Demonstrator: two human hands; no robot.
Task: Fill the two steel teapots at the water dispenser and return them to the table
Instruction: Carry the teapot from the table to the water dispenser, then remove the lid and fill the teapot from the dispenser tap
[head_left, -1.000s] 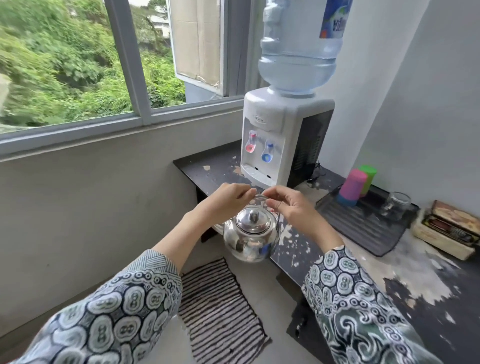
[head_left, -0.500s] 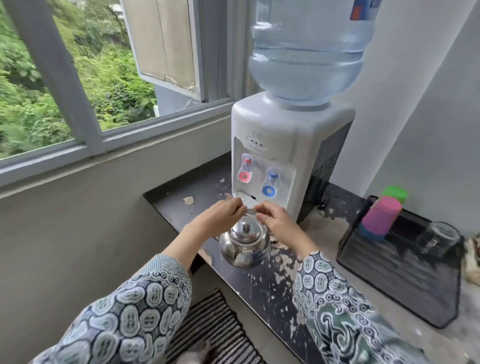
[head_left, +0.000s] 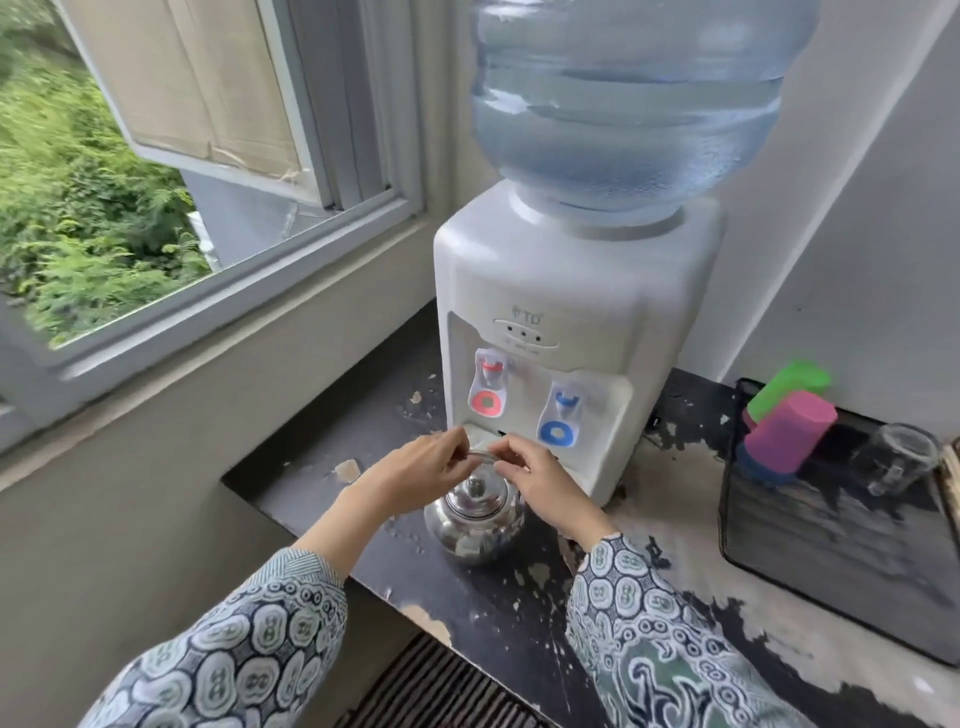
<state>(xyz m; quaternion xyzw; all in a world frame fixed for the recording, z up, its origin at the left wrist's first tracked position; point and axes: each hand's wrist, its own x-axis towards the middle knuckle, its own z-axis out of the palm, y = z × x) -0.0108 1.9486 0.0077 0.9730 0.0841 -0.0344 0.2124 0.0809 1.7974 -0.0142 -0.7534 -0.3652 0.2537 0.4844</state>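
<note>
Head view: both hands (head_left: 415, 475) (head_left: 540, 480) pinch teapot (head_left: 475, 519) handle; dispenser (head_left: 566, 332) seemingly marked "TD".

Polished, mirror-bright steel on the teapot (head_left: 475, 519); smooth glossy white plastic on the water dispenser (head_left: 571, 322); clear bluish plastic on the bottle (head_left: 634, 98); dark, flaking, rough paint on the table (head_left: 498, 597); matt printed cloth on the sleeves (head_left: 649, 639).

Water bottle (head_left: 628, 104) top cropped, striped mat (head_left: 441, 691) cut off below
</note>
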